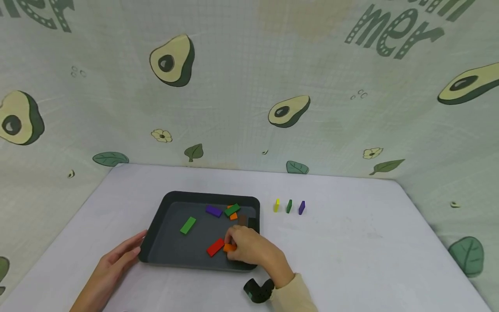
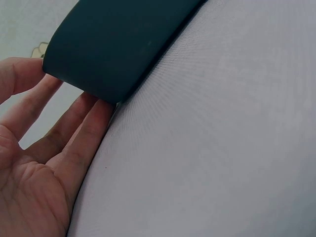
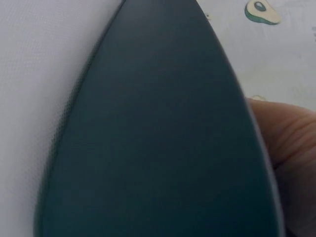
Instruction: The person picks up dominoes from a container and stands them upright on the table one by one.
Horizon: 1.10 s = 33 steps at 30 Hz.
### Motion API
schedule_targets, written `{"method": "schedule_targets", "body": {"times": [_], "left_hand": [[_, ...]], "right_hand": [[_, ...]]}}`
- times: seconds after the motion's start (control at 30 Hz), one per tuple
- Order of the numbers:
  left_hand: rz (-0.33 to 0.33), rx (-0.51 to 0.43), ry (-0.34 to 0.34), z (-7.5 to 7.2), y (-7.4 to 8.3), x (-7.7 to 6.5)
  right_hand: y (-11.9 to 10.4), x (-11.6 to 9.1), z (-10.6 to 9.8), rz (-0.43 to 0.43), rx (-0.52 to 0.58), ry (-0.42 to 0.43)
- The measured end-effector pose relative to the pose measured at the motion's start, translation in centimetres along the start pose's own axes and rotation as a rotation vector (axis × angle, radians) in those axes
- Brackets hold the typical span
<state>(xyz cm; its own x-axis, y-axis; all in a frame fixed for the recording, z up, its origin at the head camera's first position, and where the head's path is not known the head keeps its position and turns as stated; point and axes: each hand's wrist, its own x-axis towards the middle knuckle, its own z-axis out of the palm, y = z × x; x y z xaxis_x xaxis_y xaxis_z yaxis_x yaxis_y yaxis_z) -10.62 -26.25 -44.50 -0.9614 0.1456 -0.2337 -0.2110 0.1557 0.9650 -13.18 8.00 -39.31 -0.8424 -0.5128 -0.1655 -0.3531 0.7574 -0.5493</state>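
My right hand [image 1: 253, 247] reaches over the front right of a dark grey tray [image 1: 167, 247] and pinches an orange block [image 1: 229, 248] between thumb and fingers. Beside that block lies a red block [image 1: 215, 247]. Farther back in the tray are a light green block [image 1: 188, 225], a purple block [image 1: 214, 211], and a dark green block [image 1: 232, 210] lying across another orange one [image 1: 233, 216]. My left hand [image 1: 117, 262] touches the tray's front left corner with extended fingers. In the right wrist view, the tray wall [image 3: 158, 123] hides most of the right hand.
Right of the tray, a yellow block [image 1: 277, 205], a green block [image 1: 289, 206] and a purple block [image 1: 302, 207] stand on edge in a row on the white table [image 1: 351, 260]. A brown block [image 1: 242, 219] lies inside the tray's right side. A black device [image 1: 258, 291] is at my right wrist.
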Motion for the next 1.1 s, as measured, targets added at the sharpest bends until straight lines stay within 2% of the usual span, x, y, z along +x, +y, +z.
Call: {"method": "schedule_targets", "body": {"times": [0.27, 0.4, 0.7, 1.1], "left_hand": [[-0.015, -0.007, 0.010, 0.0, -0.1, 0.1], [-0.023, -0.001, 0.016, 0.0, -0.1, 0.2], [0.025, -0.010, 0.004, 0.0, -0.2, -0.1], [-0.016, 0.037, 0.016, 0.1, 0.3, 0.0]], "right_hand": [[0.5, -0.2, -0.8, -0.003, 0.156, 0.042], [1.0, -0.3, -1.4, -0.038, 0.214, 0.073], [2.7, -0.9, -2.8, -0.106, 0.363, 0.192], [4.5, -2.2, -4.8, -0.117, 0.495, 0.328]]}}
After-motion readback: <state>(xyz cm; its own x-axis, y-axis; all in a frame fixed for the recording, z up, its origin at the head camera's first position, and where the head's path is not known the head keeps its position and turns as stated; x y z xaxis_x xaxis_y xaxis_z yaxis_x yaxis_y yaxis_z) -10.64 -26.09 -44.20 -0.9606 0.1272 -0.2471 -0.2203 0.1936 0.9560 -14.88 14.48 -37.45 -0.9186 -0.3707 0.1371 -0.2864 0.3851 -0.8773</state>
